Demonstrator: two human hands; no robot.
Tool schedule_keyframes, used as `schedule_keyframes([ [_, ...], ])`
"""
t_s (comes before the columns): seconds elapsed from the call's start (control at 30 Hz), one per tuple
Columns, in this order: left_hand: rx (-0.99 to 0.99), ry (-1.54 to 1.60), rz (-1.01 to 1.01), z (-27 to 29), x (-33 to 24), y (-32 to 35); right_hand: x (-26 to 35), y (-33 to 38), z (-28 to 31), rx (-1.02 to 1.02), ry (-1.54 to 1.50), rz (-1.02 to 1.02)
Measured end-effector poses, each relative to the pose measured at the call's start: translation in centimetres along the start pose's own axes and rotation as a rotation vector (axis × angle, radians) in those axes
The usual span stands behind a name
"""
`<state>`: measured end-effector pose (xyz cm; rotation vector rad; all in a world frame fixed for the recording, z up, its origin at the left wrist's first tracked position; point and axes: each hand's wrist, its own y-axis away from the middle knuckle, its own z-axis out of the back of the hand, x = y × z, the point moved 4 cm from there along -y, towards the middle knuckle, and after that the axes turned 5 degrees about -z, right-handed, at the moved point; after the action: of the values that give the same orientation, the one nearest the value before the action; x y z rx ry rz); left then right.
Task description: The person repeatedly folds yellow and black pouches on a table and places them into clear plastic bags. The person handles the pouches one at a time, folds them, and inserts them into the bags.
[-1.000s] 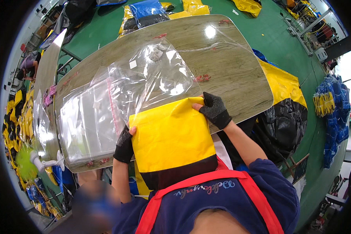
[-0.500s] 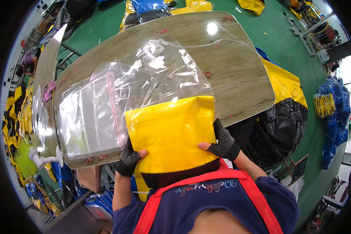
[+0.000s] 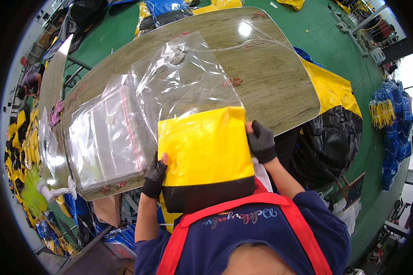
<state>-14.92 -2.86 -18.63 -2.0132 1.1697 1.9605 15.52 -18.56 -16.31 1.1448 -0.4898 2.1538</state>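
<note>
At the tabletop's near edge (image 3: 280, 98), left fingers (image 3: 159, 167) hold the yellow-black pouch (image 3: 206, 144); right fingers (image 3: 260, 135) meet its side, grip unclear.

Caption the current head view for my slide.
Left hand grips a yellow-and-black bundle, right hand at its edge, by a table with clear plastic.

A workshop: green floor (image 3: 326, 50), wood-look worktable (image 3: 275, 87), stacked plastic sleeves (image 3: 98, 142), bundled blue goods (image 3: 392, 153), perhaps bags.
</note>
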Motion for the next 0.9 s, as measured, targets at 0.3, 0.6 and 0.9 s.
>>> schedule_keyframes([
  [0.3,0.235,0.140,0.078,-2.1,-2.4,0.4,1.2,5.8,2.3,0.256,-0.644,-0.342],
  [0.6,0.186,0.133,0.044,-7.2,1.2,2.0,-3.1,7.0,4.2,0.392,-0.468,-0.445],
  [0.9,-0.084,-0.405,-0.160,-8.3,2.3,5.1,-1.5,11.1,5.7,0.436,-0.506,-0.471],
])
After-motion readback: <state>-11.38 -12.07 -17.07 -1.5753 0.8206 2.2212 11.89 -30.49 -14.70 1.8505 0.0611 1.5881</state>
